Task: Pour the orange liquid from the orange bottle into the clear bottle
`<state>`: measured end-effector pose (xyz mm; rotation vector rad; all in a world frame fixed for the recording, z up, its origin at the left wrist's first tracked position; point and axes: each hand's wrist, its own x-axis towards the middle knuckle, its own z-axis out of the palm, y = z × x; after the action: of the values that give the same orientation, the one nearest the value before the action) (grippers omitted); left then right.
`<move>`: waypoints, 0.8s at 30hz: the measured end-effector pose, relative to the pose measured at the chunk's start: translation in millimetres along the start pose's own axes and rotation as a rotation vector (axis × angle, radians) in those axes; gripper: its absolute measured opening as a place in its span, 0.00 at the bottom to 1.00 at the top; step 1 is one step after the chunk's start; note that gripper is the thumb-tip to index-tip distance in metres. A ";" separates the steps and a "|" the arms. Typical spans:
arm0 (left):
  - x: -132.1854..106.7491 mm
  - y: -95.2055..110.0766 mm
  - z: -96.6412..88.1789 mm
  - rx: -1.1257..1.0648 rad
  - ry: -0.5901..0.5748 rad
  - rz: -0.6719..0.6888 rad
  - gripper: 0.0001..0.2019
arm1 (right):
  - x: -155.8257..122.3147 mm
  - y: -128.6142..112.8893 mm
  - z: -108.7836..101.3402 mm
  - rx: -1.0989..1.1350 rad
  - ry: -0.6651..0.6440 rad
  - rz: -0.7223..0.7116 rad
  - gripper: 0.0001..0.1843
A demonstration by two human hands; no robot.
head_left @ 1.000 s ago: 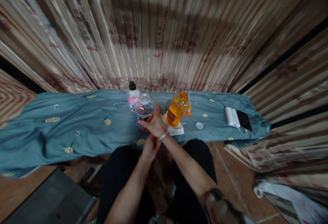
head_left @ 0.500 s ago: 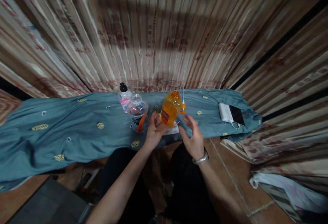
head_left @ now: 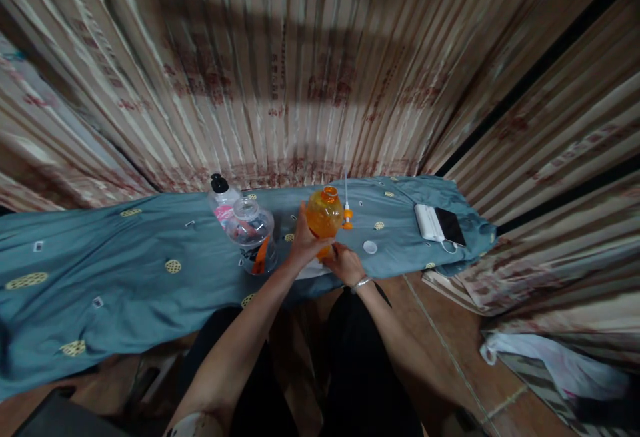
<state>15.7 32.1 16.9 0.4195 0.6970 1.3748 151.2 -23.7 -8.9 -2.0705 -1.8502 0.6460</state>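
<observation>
An orange see-through bottle [head_left: 325,214] with an uncapped neck stands upright in front of me. My left hand [head_left: 306,242] is wrapped round its left side and front. Against its lower right side, the bent fingers of my right hand [head_left: 346,265] grip near the base; their tips are partly hidden. Something white and flat, perhaps a paper [head_left: 311,270], shows under the bottle and my hands. Just behind on the right stands an orange and white pump top [head_left: 347,216] with a thin tube pointing up. A small white round piece [head_left: 370,247] lies right of my right hand.
Left of my hands stand a clear open bottle [head_left: 257,234] with a black and orange label and a clear bottle with a black cap [head_left: 219,184]. At the right, a white power bank [head_left: 429,222] is cabled to a dark phone [head_left: 450,226]. Patterned curtains [head_left: 300,77] rise behind the teal cloth [head_left: 150,277].
My left hand has closed round the orange bottle, which now stands more upright. My right hand has moved in from the right to its base. The small white round piece has come into sight.
</observation>
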 end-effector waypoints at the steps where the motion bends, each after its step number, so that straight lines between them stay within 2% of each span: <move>1: -0.1 1.0 -0.3 0.040 -0.014 0.027 0.20 | 1.7 -2.6 1.0 -0.001 -0.013 0.024 0.20; 8: 1.8 2.7 -4.3 0.260 -0.077 0.123 0.20 | 8.3 -1.0 2.6 0.030 -0.016 0.078 0.20; 12: 1.5 2.5 -4.7 0.301 -0.076 0.138 0.20 | 8.1 1.3 4.5 0.041 0.003 0.068 0.16; 16: -0.1 3.9 -4.9 0.303 -0.068 0.143 0.20 | 3.9 3.6 7.8 0.047 0.028 0.055 0.18; 18: -0.9 4.6 -4.6 0.301 -0.063 0.145 0.18 | 0.6 9.4 7.6 0.075 0.076 0.035 0.18; 21: -2.1 5.8 -3.4 0.319 -0.065 0.158 0.15 | -3.0 26.9 2.0 0.135 0.240 0.004 0.19; 22: -2.5 6.1 -2.9 0.329 -0.069 0.167 0.15 | -3.5 34.4 -1.1 0.135 0.299 0.012 0.19; 24: -3.2 6.5 -1.9 0.352 -0.074 0.196 0.24 | -3.3 50.1 -7.8 0.103 0.390 0.055 0.20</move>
<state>9.4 29.9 20.4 0.8320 0.8572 1.4130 198.0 -33.0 -26.6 -2.0136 -1.5153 0.3115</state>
